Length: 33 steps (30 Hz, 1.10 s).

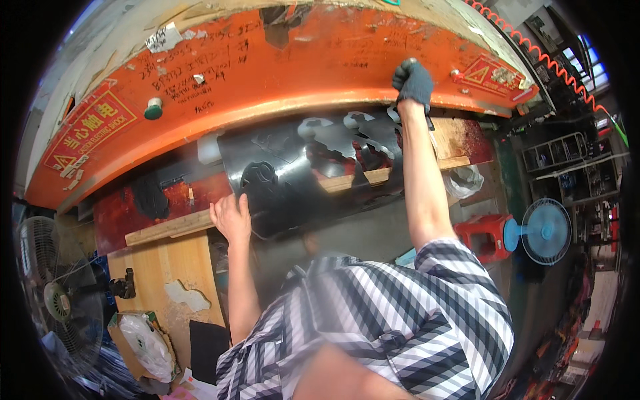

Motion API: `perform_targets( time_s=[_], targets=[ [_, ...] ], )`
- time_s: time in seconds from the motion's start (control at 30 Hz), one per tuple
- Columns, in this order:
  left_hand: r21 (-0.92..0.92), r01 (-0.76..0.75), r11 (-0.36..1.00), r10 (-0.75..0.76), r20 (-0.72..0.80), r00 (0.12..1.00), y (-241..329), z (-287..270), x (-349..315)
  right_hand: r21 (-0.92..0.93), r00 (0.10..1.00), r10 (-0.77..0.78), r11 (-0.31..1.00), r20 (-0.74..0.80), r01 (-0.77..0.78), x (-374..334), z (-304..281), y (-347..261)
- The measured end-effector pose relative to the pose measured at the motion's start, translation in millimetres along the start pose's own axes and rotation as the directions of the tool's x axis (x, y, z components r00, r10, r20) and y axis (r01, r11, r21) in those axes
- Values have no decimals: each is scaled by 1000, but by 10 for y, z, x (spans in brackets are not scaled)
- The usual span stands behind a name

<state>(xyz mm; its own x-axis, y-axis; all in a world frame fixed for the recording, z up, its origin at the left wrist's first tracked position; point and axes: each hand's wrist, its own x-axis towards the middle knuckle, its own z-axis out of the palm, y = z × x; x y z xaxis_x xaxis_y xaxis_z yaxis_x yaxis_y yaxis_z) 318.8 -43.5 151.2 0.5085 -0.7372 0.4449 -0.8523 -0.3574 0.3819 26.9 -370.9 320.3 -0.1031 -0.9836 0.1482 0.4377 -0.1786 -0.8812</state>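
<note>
A glossy black sheet [287, 193] with cut-out shapes lies over the bed of an orange machine, its near edge sagging toward me. At its left edge is my bare left hand [232, 220], fingers apart by the end of a wooden bar [170, 228], the thumb touching or close to the sheet. My right hand [413, 83], in a dark glove, is raised against the orange beam [320, 60] with its fingers curled. Whatever lies under those fingers is hidden. Through the cut-outs, red surface and pale wood show.
The beam carries a green button [153, 109] at left and a red button [457, 76] at right. A wooden side table [180, 267] and a fan [57, 293] stand left. On the right are a red stool [481, 239], a blue fan [547, 230] and a plastic bag [465, 181].
</note>
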Motion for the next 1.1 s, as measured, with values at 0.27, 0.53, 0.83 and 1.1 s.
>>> perform_targets(
  time_s=[0.27, 0.53, 0.83, 1.1],
  targets=[
    [-62, 132, 989, -121, 157, 980, 70, 221, 845, -847, 929, 214, 508, 301, 157, -964, -618, 643],
    [118, 449, 886, -464, 191, 865, 371, 376, 1072, -941, 837, 456, 280, 303, 188, -973, -498, 492],
    [218, 365, 905, -418, 295, 859, 251, 379, 1039, -947, 819, 475, 152, 322, 284, -817, -519, 767],
    [87, 306, 948, -315, 399, 861, 129, 226, 663, -905, 772, 472, 225, 426, 362, -1135, -767, 715]
  ],
)
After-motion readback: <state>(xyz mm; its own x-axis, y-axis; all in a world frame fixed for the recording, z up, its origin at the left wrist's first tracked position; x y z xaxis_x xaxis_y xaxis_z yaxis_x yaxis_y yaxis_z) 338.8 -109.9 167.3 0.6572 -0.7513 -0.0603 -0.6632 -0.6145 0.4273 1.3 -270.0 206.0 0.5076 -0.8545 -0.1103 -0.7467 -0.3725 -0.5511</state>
